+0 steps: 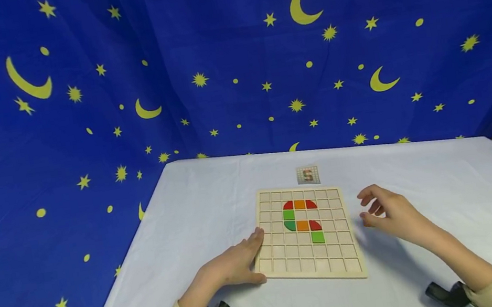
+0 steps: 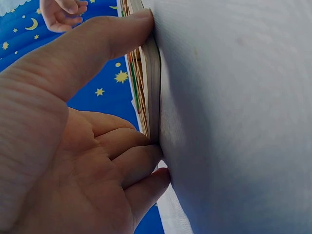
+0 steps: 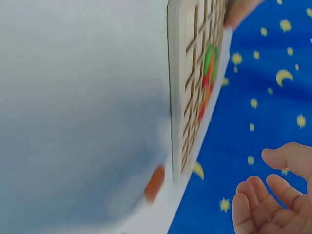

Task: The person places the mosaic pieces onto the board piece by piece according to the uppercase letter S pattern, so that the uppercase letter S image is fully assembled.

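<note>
A wooden grid board [image 1: 337, 252] lies on the white cloth. Red, orange and green tiles [image 1: 302, 225] sit in some of its cells, squares and rounded quarters forming a bent line. My left hand [image 1: 231, 267] rests against the board's left edge, thumb at the near left corner and fingers farther up; the left wrist view shows thumb and fingertips touching its side. Off the board's right side hovers my right hand [image 1: 393, 211], fingers loosely bent with nothing between them. In the right wrist view a blurred orange piece [image 3: 155, 184] shows against the cloth; the head view does not show it.
A small pattern card [image 1: 308, 175] lies just beyond the board's far edge. The white tablecloth [image 1: 215, 200] reaches back to a blue curtain [image 1: 230, 44] with yellow stars and moons. Each wrist wears a black camera mount [image 1: 446, 295].
</note>
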